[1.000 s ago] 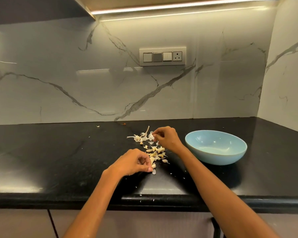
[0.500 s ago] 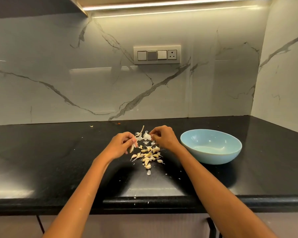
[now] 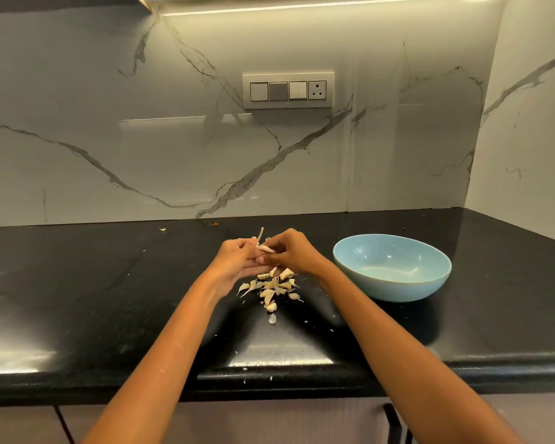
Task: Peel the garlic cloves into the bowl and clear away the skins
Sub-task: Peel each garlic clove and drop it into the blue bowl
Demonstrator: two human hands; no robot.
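Observation:
A pale garlic clove [image 3: 265,249] is pinched between my left hand [image 3: 237,262] and my right hand [image 3: 293,253], just above the counter. Under the hands lies a pile of several unpeeled garlic cloves [image 3: 274,288] on the black countertop [image 3: 109,299]. A dry garlic stem [image 3: 261,234] sticks up behind my fingers. The light blue bowl [image 3: 426,283] stands to the right of the pile, and I see nothing in it.
Small skin flakes [image 3: 272,318] are scattered toward the counter's front edge. Two scraps lie near the marble backsplash [image 3: 162,229]. A switch panel [image 3: 288,90] is on the wall. The side wall closes the corner at right.
My left hand rose from the near side of the pile and met my right hand above it. Both now hold one clove together.

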